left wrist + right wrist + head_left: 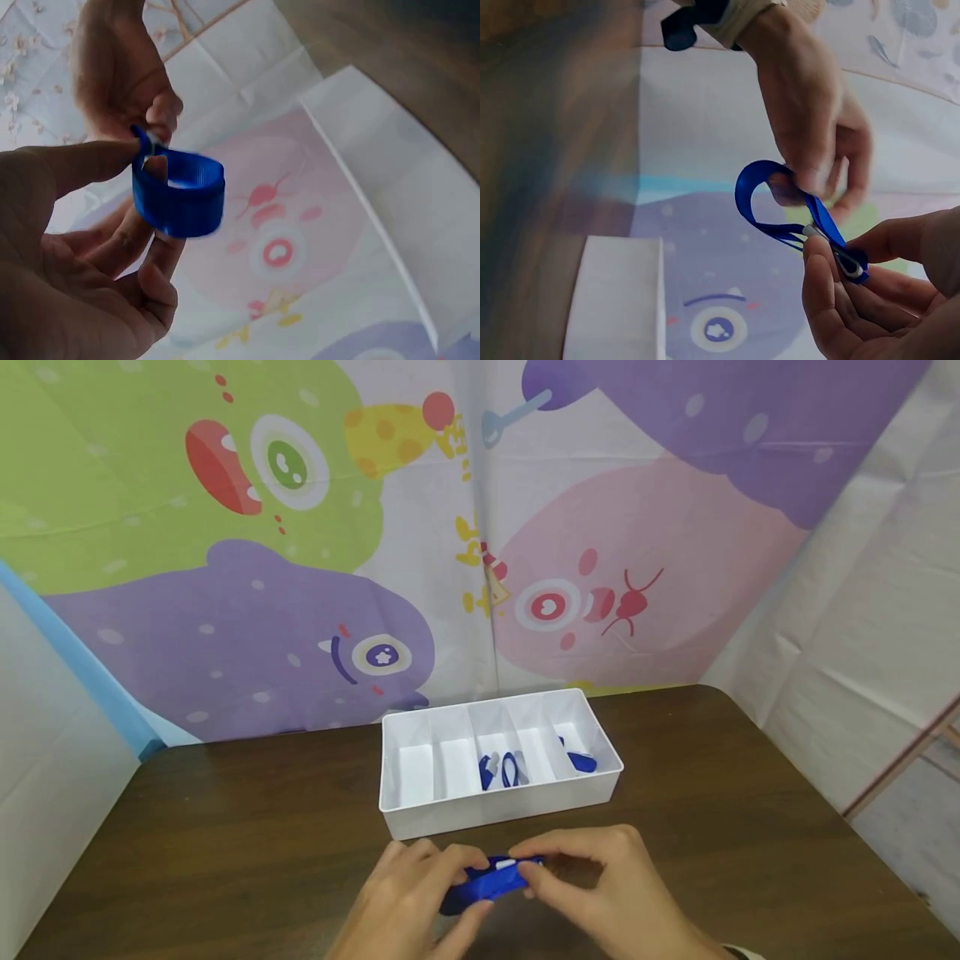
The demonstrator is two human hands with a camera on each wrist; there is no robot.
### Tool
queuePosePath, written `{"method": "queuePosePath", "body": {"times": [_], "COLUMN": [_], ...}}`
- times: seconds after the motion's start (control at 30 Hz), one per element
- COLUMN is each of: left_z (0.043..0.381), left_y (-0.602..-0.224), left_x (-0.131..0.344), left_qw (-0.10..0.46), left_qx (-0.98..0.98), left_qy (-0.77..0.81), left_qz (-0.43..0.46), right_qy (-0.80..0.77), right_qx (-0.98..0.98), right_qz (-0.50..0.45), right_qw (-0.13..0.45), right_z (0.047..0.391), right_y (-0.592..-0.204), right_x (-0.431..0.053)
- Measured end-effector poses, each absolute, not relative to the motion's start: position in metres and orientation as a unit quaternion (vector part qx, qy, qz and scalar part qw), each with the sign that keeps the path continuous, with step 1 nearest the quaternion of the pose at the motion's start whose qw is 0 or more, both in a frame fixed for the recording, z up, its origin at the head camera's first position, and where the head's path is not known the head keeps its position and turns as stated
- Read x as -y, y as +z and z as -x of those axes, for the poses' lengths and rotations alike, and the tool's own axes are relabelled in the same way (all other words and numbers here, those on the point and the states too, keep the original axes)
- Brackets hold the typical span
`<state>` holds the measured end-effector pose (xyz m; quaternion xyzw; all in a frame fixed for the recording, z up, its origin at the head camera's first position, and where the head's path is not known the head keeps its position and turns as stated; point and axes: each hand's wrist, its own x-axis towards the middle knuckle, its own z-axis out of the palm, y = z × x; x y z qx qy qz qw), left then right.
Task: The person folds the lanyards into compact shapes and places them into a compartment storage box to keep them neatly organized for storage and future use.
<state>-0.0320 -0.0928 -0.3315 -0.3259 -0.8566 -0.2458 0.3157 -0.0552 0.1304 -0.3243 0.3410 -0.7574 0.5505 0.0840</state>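
Both hands hold a looped blue strap point(491, 887) low over the table, in front of a white box. My left hand point(408, 893) pinches the loop's left part between thumb and fingers. At the other end my right hand point(611, 881) pinches the strap beside a small white piece point(506, 864). In the left wrist view the blue band point(180, 206) forms a rounded loop, its pinched end partly hidden by fingers. The right wrist view shows the white piece point(810, 231) and a pale-edged fitting at the strap's end, between the right fingertips.
The white divided box point(498, 812) stands behind the hands on the brown table point(247, 835). Its middle compartment holds blue strap pieces point(510, 769) with a white end; a blue piece point(581, 762) lies in the rightmost one. A cartoon-printed cloth point(300, 635) hangs behind the table.
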Motion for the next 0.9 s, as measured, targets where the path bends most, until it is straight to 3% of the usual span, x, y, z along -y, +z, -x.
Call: {"method": "queuePosePath", "body": {"times": [0.27,0.57,0.9], "left_z": [0.037,0.041,0.038], "left_y": [-0.323,-0.318,-0.314], "left_x": [0.104,0.100,0.110], "left_qw": [0.339,0.424,0.345], "left_qx": [0.825,0.785,0.828], "left_qy": [-0.239,-0.215,-0.231], "left_qz": [0.384,0.397,0.378], "right_qy": [0.592,0.604,0.604], "right_qx": [0.749,0.741,0.737], "right_qz": [-0.297,-0.284,-0.275], "right_qw": [0.011,-0.071,-0.127], "right_z": [0.059,0.065,0.071], "right_y": [-0.311,-0.301,-0.290], "right_x": [-0.143,-0.155,-0.170]}}
